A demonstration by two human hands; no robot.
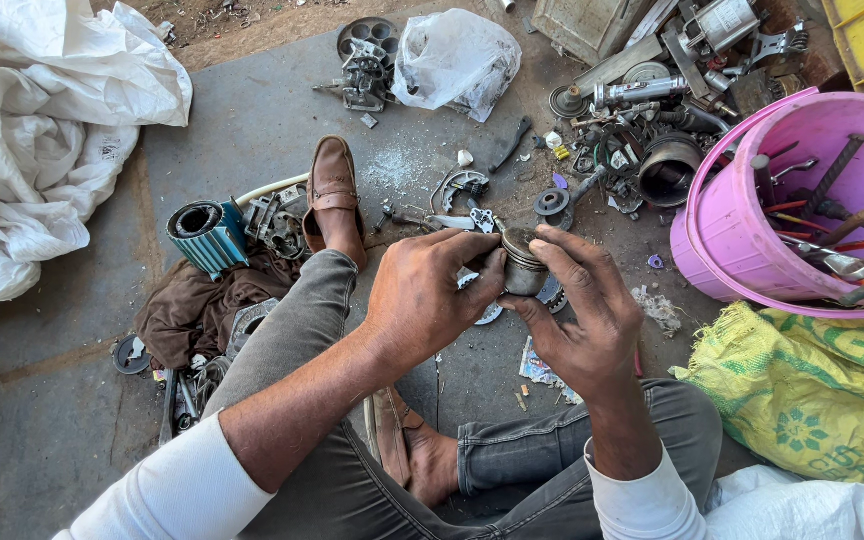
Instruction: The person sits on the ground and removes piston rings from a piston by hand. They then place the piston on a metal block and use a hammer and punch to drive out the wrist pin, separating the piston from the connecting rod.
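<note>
Head-worn view, steeply down, close overhead

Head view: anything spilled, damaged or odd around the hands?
Both the left hand and right hand grip a small metal piston. Metal engine parts lie scattered loose on the concrete, with pale powder spilled near the brown shoe. No visible damage.

- Left hand [422, 295] and right hand [577, 300] are gripping a grey metal piston [524, 268] together.
- Pink bucket [752, 250] of tools is standing nearby.
</note>
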